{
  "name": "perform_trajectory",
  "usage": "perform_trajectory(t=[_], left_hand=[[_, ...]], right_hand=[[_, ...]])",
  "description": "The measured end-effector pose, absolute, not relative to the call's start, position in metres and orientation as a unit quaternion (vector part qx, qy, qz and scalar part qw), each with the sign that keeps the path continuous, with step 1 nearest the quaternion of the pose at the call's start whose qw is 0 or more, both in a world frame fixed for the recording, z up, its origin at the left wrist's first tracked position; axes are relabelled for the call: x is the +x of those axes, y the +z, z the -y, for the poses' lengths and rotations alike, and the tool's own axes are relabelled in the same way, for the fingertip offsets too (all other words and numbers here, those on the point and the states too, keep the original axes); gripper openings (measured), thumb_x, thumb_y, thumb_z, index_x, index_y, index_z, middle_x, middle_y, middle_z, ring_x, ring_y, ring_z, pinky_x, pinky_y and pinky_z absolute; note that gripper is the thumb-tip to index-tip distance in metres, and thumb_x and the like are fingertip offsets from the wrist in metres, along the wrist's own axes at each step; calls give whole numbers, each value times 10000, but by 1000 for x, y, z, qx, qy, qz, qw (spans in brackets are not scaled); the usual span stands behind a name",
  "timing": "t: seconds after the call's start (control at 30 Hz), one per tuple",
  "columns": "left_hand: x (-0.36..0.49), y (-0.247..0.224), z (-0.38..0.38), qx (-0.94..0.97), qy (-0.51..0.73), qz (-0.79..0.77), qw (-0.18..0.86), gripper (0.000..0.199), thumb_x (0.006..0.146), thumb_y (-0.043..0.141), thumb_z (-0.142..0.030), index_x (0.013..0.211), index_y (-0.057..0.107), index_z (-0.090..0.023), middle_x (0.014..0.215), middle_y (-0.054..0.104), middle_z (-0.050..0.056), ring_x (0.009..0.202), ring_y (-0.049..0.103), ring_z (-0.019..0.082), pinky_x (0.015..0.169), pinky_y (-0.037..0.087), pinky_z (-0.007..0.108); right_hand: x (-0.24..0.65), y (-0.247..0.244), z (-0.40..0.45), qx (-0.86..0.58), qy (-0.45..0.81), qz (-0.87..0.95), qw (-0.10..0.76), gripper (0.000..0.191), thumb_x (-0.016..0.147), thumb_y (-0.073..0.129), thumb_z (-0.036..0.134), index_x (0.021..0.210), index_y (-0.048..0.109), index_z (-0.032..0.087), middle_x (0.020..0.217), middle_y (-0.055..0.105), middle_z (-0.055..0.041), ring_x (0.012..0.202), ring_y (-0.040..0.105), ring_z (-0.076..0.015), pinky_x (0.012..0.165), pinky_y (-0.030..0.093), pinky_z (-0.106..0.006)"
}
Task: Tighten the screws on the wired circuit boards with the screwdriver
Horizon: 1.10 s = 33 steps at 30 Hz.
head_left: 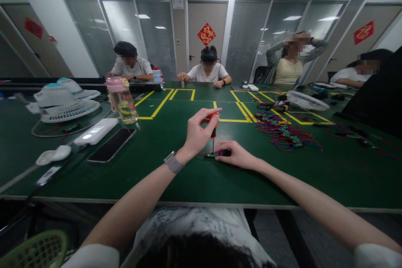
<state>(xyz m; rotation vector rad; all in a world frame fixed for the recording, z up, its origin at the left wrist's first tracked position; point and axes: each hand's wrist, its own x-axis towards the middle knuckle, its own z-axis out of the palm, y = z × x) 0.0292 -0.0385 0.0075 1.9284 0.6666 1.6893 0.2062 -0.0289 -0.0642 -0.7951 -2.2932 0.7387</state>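
Observation:
An orange-and-black screwdriver (214, 132) stands upright in front of me, its handle pinched in the fingers of my left hand (199, 130). Its thin shaft runs down to a small green circuit board (211, 155) on the table. With closed fingers, my right hand (236, 155) grips the board's right end and a dark part beside it. A red wire leaves the board on its left. Exactly where the tip sits on the board is too small to tell.
Right of my hands lies a pile of wired circuit boards (282, 127). To the left are a phone (112, 145), a white power bank (96, 131), a pink-lidded bottle (122, 100) and white fans (59, 102). Several people sit across the green table (176, 176).

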Motion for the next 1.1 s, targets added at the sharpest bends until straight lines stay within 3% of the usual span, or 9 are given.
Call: perform_trajectory(t=[0.17, 0.3, 0.5, 0.63, 0.73, 0.83, 0.93, 1.0, 1.1], left_hand=[[28, 7, 38, 717, 620, -271, 171, 200, 897, 557, -268, 990, 727, -219, 1000, 574, 51, 909, 584, 138, 779, 498, 241], [29, 6, 36, 722, 603, -233, 245, 294, 945, 450, -228, 1158, 652, -211, 1047, 621, 60, 882, 621, 129, 759, 512, 241], [29, 6, 35, 721, 614, -260, 188, 181, 844, 644, -265, 1005, 715, -221, 913, 572, 30, 836, 574, 124, 733, 498, 225], [30, 7, 37, 726, 605, -248, 214, 261, 924, 501, -232, 1104, 690, -233, 1040, 569, 57, 948, 578, 139, 792, 499, 239], [31, 7, 37, 717, 602, -222, 273, 298, 947, 446, -221, 1167, 647, -214, 1030, 617, 59, 864, 610, 126, 736, 512, 241], [31, 6, 37, 708, 620, -246, 229, 196, 881, 587, -247, 1036, 700, -206, 914, 589, 34, 790, 576, 116, 702, 494, 231], [29, 7, 37, 709, 630, -272, 165, 141, 853, 627, -244, 937, 736, -214, 912, 534, 34, 866, 549, 132, 785, 480, 247], [29, 8, 37, 713, 626, -260, 180, 212, 904, 539, -222, 1003, 726, -222, 1002, 547, 51, 932, 562, 138, 834, 480, 261], [30, 7, 37, 711, 613, -224, 261, 294, 948, 442, -214, 1149, 656, -211, 1051, 601, 62, 874, 613, 126, 771, 511, 259]], right_hand=[[207, -64, 28, -305, 275, 864, 291, 197, 803, 685, 248, 966, 739, 152, 878, 666, -71, 792, 625, -176, 755, 497, -309], [207, -63, 28, -299, 273, 866, 293, 195, 809, 680, 257, 961, 738, 148, 879, 669, -73, 790, 628, -177, 757, 500, -312], [207, -63, 29, -303, 273, 866, 288, 195, 813, 680, 259, 966, 737, 153, 889, 667, -72, 802, 628, -175, 772, 500, -313], [206, -63, 29, -303, 272, 865, 292, 190, 809, 683, 256, 960, 740, 156, 877, 668, -69, 787, 626, -174, 755, 500, -306], [206, -63, 29, -306, 275, 863, 292, 197, 806, 683, 253, 966, 739, 152, 880, 668, -71, 790, 627, -177, 756, 501, -309], [207, -63, 29, -307, 278, 863, 290, 196, 804, 682, 247, 962, 738, 146, 882, 667, -74, 797, 630, -181, 766, 499, -316], [207, -63, 28, -305, 276, 864, 291, 195, 806, 683, 254, 962, 738, 153, 879, 668, -71, 799, 630, -181, 769, 498, -316], [207, -64, 28, -302, 276, 864, 293, 195, 806, 684, 259, 963, 738, 156, 879, 670, -71, 798, 629, -179, 769, 499, -314], [207, -64, 28, -300, 276, 865, 294, 196, 808, 683, 260, 966, 738, 157, 884, 673, -72, 797, 629, -178, 771, 501, -315]])
